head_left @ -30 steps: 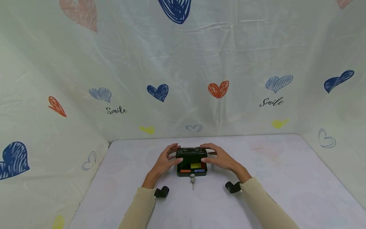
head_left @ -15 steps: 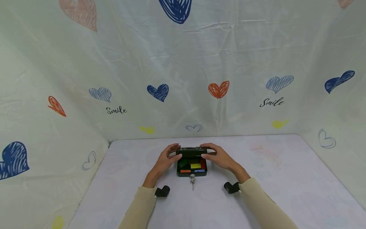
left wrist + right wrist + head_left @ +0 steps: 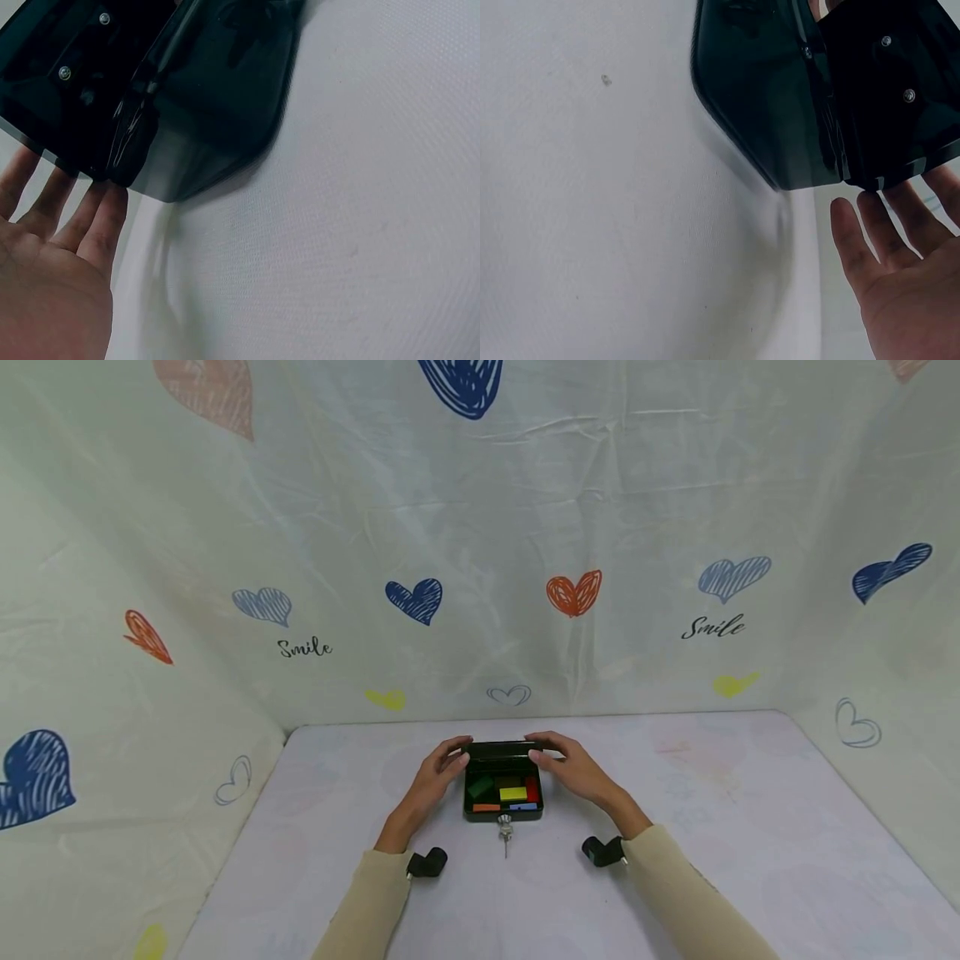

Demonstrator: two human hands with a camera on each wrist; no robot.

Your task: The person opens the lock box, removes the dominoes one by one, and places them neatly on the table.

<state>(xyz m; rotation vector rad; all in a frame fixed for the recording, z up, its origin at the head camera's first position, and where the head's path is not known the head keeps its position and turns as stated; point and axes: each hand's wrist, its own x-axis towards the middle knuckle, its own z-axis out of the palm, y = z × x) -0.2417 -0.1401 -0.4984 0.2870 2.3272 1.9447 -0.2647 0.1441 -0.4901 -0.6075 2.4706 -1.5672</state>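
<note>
Far left: pale backdrop cloth (image 3: pixel 480 518) with blue, red, pink and yellow heart prints, wrapping the left, back and right of the white tabletop (image 3: pixel 525 910). Next, left sleeve (image 3: pixel 363 906), beige, reaching in from the near side, black wrist unit (image 3: pixel 427 862) just inside it.

Left hand (image 3: pixel 432 781): partly closed, left end of the lid (image 3: pixel 502 752) between thumb and fingers. Thumb on the near side, fingers on the far side. Left wrist view has the fingers fairly straight, slightly spread, tips meeting the lid edge. Grip force: can't tell.

Dark box (image 3: pixel 471 817) sits mid-table, toward the far edge, between both hands. Lid raised at the back, inside facing the person. Contents, left to right: green block (image 3: pixel 480 787) at the left, set at an angle; orange block (image 3: pixel 486 807) along the front wall; yellow block (image 3: pixel 513 794) right of centre; blue block (image 3: pixel 523 807) along the front wall, nearer the person than yellow; red block (image 3: pixel 532 789) by the right wall. Metal keys (image 3: pixel 506 835) at the middle of the front wall, pointing toward the person.

Right hand (image 3: pixel 573 768): mirror of the left, partly closed on the lid's right end, thumb near side, fingers far side. Right wrist view shows the little finger standing off the lid, the next one meeting its edge.

Then second wrist unit (image 3: pixel 602 852), also black, and right sleeve (image 3: pixel 693 897), beige too.
</note>
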